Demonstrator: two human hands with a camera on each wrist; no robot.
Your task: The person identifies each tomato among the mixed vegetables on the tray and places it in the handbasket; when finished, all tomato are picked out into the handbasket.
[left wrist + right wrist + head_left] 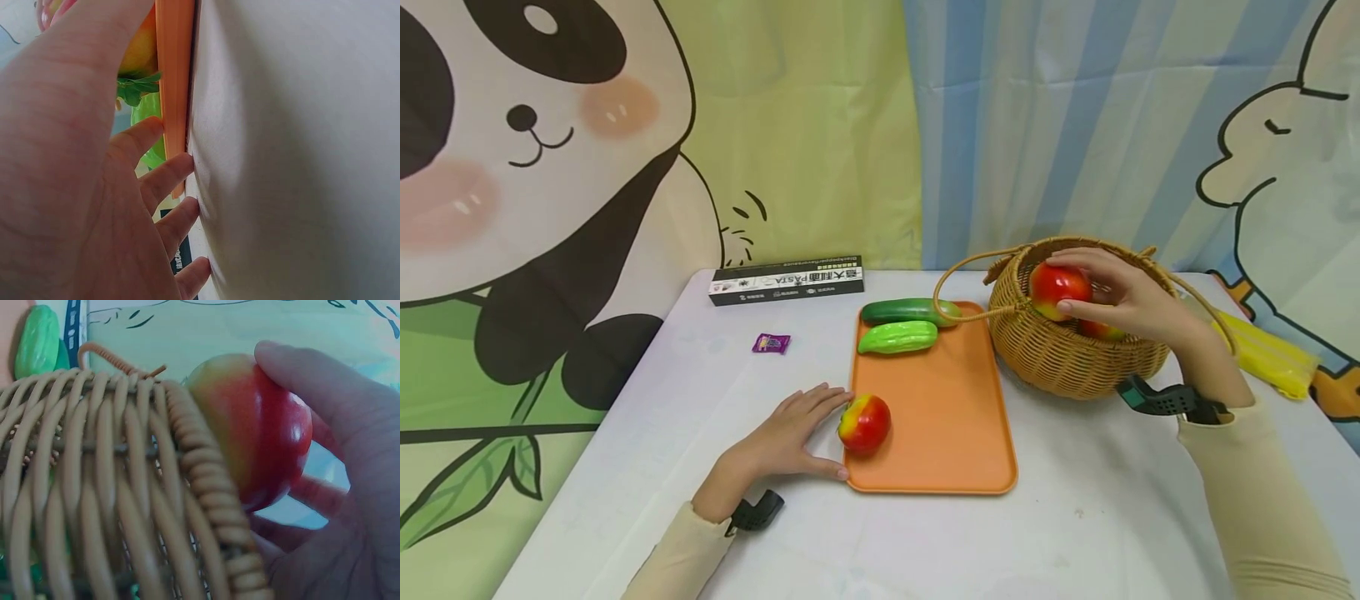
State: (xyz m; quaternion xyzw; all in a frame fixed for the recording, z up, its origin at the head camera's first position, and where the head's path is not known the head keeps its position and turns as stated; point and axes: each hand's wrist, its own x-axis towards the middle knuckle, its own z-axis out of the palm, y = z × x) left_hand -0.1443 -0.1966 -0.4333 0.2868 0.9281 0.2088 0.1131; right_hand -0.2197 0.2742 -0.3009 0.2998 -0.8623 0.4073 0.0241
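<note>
My right hand (1123, 296) grips a red and yellow apple (1058, 290) at the mouth of the wicker basket (1067, 362). The right wrist view shows the thumb and fingers around this apple (250, 431), beside the woven rim. Inside the basket another red-yellow fruit (1101, 331) shows partly beneath the hand. My left hand (790, 437) lies with fingers spread against the left edge of the orange tray (940, 417). On the tray, near that hand, sits a red-yellow fruit (865, 425) with green leaves visible in the left wrist view. A cucumber (902, 312) and a light green ridged vegetable (898, 337) lie at its far end.
A black and white pasta box (786, 281) stands at the back left, with a small purple packet (771, 343) before it. The basket's handle (951, 275) overhangs the tray's far right corner. A yellow packet (1270, 354) lies right of the basket.
</note>
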